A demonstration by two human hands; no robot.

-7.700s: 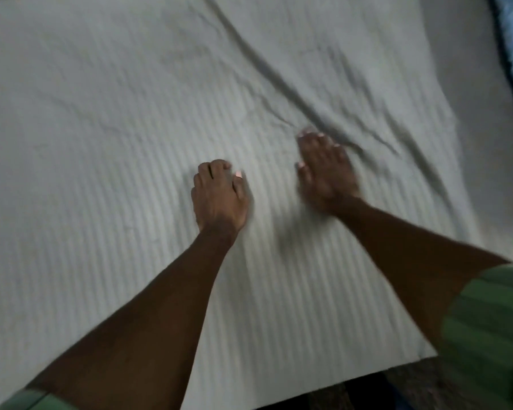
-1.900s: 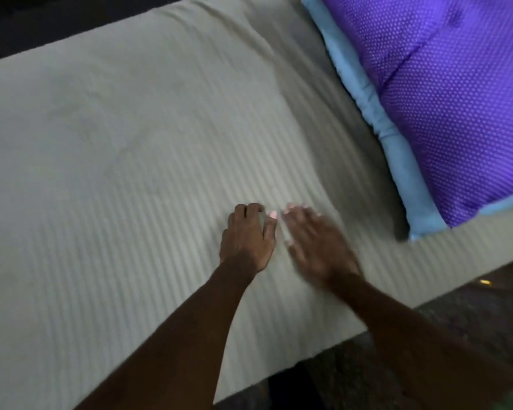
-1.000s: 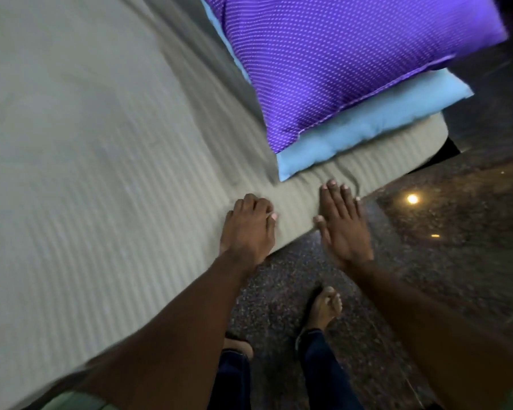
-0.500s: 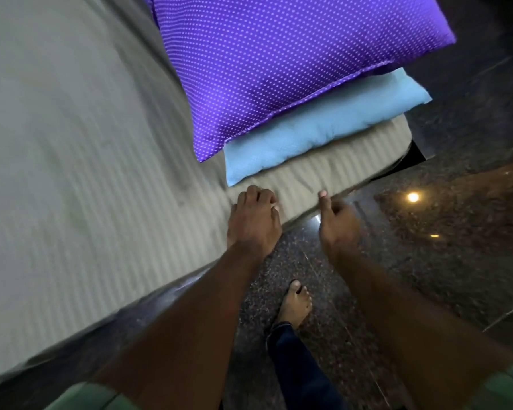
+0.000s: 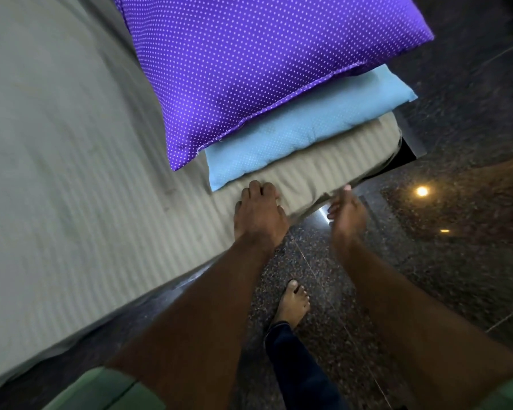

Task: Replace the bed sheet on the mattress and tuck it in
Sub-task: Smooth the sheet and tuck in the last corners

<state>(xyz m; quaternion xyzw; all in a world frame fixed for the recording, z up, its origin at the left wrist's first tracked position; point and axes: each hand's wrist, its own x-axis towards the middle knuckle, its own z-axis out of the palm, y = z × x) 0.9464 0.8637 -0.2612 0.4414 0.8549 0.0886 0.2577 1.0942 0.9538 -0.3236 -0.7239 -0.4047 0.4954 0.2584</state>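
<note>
A pale striped bed sheet (image 5: 71,179) covers the mattress, which runs from the upper left down to the near edge. My left hand (image 5: 259,217) presses on the sheet at that edge, just below the blue pillow, with its fingertips bent. My right hand (image 5: 345,214) is blurred at the side of the mattress, where the sheet's edge (image 5: 317,199) hangs. Its thumb points up and its fingers curl toward the sheet. Whether it holds the cloth is unclear.
A purple dotted pillow (image 5: 264,63) lies on a light blue pillow (image 5: 302,131) at the mattress end. The dark polished floor (image 5: 456,261) reflects a lamp (image 5: 422,191). My bare foot (image 5: 293,300) stands beside the dark bed frame (image 5: 166,294).
The view swung from the middle of the sheet to the pillow end. Both hands slid along the sheet to the near edge; my right hand left the top and dropped beside the mattress.
</note>
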